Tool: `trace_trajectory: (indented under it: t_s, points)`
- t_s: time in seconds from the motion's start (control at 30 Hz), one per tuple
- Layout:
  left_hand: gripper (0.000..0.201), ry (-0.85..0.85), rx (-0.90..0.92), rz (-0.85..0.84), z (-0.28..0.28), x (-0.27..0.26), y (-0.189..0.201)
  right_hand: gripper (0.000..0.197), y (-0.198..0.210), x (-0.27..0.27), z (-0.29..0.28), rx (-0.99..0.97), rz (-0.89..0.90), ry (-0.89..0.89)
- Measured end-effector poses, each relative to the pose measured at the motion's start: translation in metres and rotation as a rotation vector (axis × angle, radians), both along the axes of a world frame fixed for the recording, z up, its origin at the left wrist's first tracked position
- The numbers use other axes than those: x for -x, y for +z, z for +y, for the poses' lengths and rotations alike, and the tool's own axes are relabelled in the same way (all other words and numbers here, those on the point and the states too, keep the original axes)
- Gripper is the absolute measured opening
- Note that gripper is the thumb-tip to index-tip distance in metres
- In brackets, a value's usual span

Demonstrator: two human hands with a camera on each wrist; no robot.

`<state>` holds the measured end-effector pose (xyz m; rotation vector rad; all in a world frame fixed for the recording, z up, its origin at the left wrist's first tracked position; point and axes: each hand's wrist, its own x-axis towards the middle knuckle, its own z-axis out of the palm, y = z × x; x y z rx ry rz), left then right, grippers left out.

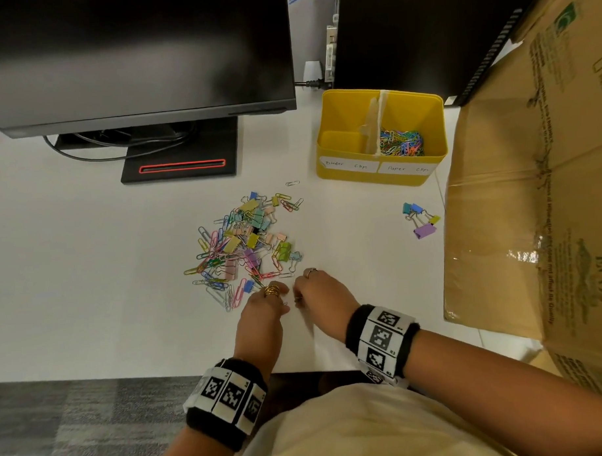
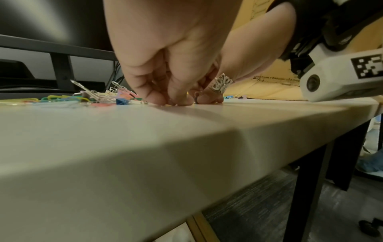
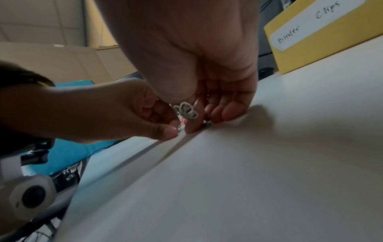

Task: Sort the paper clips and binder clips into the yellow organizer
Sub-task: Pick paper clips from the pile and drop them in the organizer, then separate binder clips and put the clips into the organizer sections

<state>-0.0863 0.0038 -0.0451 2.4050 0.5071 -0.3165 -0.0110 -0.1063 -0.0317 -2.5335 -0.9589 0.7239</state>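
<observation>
A mixed pile of coloured paper clips and binder clips (image 1: 245, 243) lies mid-table. Behind it to the right stands the yellow organizer (image 1: 383, 179); its right half holds paper clips (image 1: 401, 143), and its left half, labelled for binder clips, shows only its floor. A few binder clips (image 1: 420, 218) lie apart on the right. Both hands meet at the pile's near edge, fingertips down on the table. My left hand (image 1: 284, 301) (image 2: 176, 101) pinches a small silvery paper clip (image 3: 180, 126). My right hand (image 1: 299, 296) (image 3: 205, 122) pinches a small clip between thumb and fingers, mostly hidden.
A black monitor (image 1: 133, 56) on its stand base (image 1: 181, 163) fills the back left, with cables behind. A large cardboard box (image 1: 530, 185) walls off the right side. The table's near edge (image 1: 127, 377) runs just behind my wrists.
</observation>
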Motion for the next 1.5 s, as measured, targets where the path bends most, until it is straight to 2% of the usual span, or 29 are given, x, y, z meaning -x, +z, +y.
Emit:
trace_trajectory:
  t_s: [0.13, 0.2, 0.23, 0.27, 0.33, 0.4, 0.43, 0.53, 0.6, 0.7, 0.77, 0.8, 0.83, 0.93, 1.0, 1.1, 1.17, 1.2, 1.27, 1.33, 1.4, 1.5]
  points:
    - [0.022, 0.083, 0.047, 0.061, 0.002, -0.008, 0.002, 0.036, 0.003, -0.003, -0.006, 0.156, -0.125, 0.165]
    - [0.023, 0.063, 0.046, 0.053, 0.001, -0.012, 0.010, 0.034, 0.003, -0.006, -0.014, 0.155, -0.179, 0.262]
    - [0.023, 0.031, 0.041, 0.017, 0.000, -0.014, 0.015, 0.029, 0.009, -0.008, -0.021, 0.214, -0.143, 0.288]
    - [0.023, 0.010, 0.044, -0.009, -0.001, -0.020, 0.022, 0.028, 0.009, -0.012, -0.028, 0.235, -0.216, 0.298]
    - [0.023, -0.008, 0.107, -0.043, -0.008, -0.041, 0.038, 0.030, 0.008, -0.025, -0.045, 0.180, -0.126, 0.202]
    - [0.020, -0.046, 0.193, -0.090, -0.019, -0.074, 0.054, 0.029, 0.016, -0.045, -0.063, 0.061, 0.064, -0.054]
    - [0.017, -0.077, 0.230, -0.131, -0.027, -0.094, 0.063, 0.023, 0.023, -0.061, -0.071, -0.010, 0.096, -0.209]
    - [0.013, -0.114, 0.307, -0.308, -0.056, -0.159, 0.092, 0.014, 0.048, -0.119, -0.092, -0.323, -0.068, -0.583]
    - [0.018, -0.121, 0.287, -0.361, -0.078, -0.204, 0.108, 0.007, 0.068, -0.158, -0.103, -0.396, -0.232, -0.743]
    - [0.024, -0.163, 0.140, -0.288, -0.105, -0.257, 0.117, 0.010, 0.086, -0.201, -0.109, -0.306, -0.294, -0.802]
    - [0.027, -0.259, 0.069, -0.199, -0.113, -0.274, 0.113, 0.012, 0.085, -0.213, -0.110, -0.112, -0.305, -0.697]
    - [0.019, -0.289, 0.060, -0.170, -0.113, -0.276, 0.111, 0.013, 0.081, -0.216, -0.110, -0.065, -0.311, -0.647]
    - [0.014, -0.293, 0.077, -0.182, -0.111, -0.277, 0.108, 0.015, 0.078, -0.216, -0.110, -0.069, -0.305, -0.618]
    - [0.036, -0.235, 0.130, -0.352, -0.090, -0.251, 0.107, 0.023, 0.068, -0.215, -0.110, -0.188, -0.210, -0.633]
    - [0.037, -0.185, 0.117, -0.430, -0.061, -0.215, 0.100, 0.028, 0.063, -0.213, -0.110, -0.268, -0.167, -0.680]
    - [0.032, -0.029, -0.089, -0.337, 0.004, -0.149, 0.074, 0.028, 0.066, -0.196, -0.104, -0.386, -0.323, -0.651]
    - [0.028, 0.099, -0.193, -0.225, 0.046, -0.106, 0.056, 0.019, 0.067, -0.172, -0.088, -0.505, -0.369, -0.514]
    - [0.028, 0.123, -0.239, -0.171, 0.060, -0.088, 0.051, 0.015, 0.065, -0.157, -0.076, -0.528, -0.335, -0.403]
    - [0.034, 0.095, -0.256, -0.082, 0.078, -0.059, 0.034, 0.013, 0.049, -0.127, -0.049, -0.457, -0.158, -0.153]
    - [0.046, -0.006, -0.242, -0.006, 0.082, -0.042, 0.021, 0.020, 0.028, -0.103, -0.022, -0.316, 0.025, 0.019]
    - [0.049, -0.100, -0.250, 0.011, 0.082, -0.032, 0.006, 0.026, 0.013, -0.087, -0.001, -0.208, 0.084, 0.091]
    - [0.036, -0.101, -0.241, 0.038, 0.066, -0.033, 0.002, 0.030, 0.002, -0.080, 0.013, -0.158, 0.064, 0.110]
